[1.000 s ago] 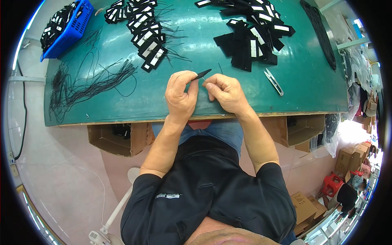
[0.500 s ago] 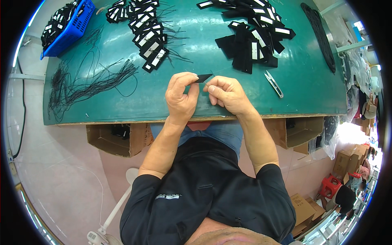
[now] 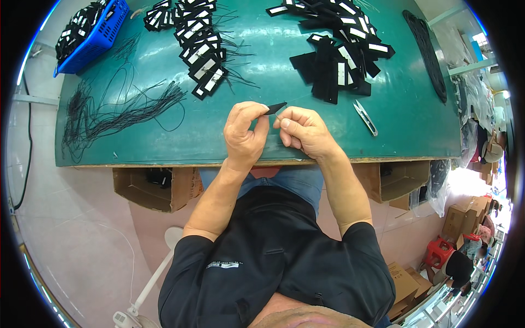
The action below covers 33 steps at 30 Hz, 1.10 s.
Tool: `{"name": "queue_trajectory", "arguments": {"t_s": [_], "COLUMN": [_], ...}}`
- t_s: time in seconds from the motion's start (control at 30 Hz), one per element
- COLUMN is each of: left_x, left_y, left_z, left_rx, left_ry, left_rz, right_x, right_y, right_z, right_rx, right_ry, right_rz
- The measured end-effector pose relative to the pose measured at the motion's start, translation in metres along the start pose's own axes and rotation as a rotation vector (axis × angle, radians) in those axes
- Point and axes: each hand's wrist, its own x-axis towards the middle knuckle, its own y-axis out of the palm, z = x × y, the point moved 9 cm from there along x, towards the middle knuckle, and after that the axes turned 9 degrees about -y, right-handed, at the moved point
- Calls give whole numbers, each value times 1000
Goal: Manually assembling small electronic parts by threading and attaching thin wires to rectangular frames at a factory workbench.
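Over the table's near edge, my left hand [image 3: 243, 134] pinches a small flat black tag [image 3: 277, 107] between thumb and fingers. The tag's free corner points up and to the right. Close beside it, my right hand [image 3: 307, 131] is closed in a pinch on a thin dark cord [image 3: 278, 116] at the tag's edge. How the cord meets the tag is too small to tell. Thread snips [image 3: 365, 117] lie to the right of my right hand. Beyond my hands, black tags with white labels and cords [image 3: 210, 79] lie in an overlapping row.
More black tags [image 3: 342, 65] are heaped at the far right of the green table [image 3: 262, 65]. Loose black cords [image 3: 126, 112] spread on the left, and a cord bundle [image 3: 426, 54] lies far right. A blue basket [image 3: 101, 41] holds tags. Cardboard boxes [image 3: 143, 188] stand under the table edge.
The tag has tilted slightly between my fingers, and my right hand has shifted a little at its edge. The whole view has moved slightly; the things on the table lie as before.
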Motion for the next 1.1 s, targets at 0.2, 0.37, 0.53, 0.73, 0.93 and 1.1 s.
{"name": "queue_trajectory", "arguments": {"t_s": [0.2,0.37,0.53,0.73,0.93,1.1], "left_x": [2,3,2,4,2,-2], "left_y": [1,0,2,-3,-6,-1], "left_z": [2,8,5,7,10,19], "left_rx": [-65,-112,-38,-49,-103,-254], "left_ry": [-63,-92,-39,-43,-93,-167], "left_rz": [25,26,54,9,-17,87], "right_x": [1,1,6,-4,7,29], "right_y": [1,6,10,13,-1,-9], "right_z": [-2,-7,0,1,19,33], "right_rx": [41,151,1,-143,-198,-131], "right_ry": [18,38,-16,-26,-250,-178], "right_rz": [-10,-27,-128,-136,-246,-105]}}
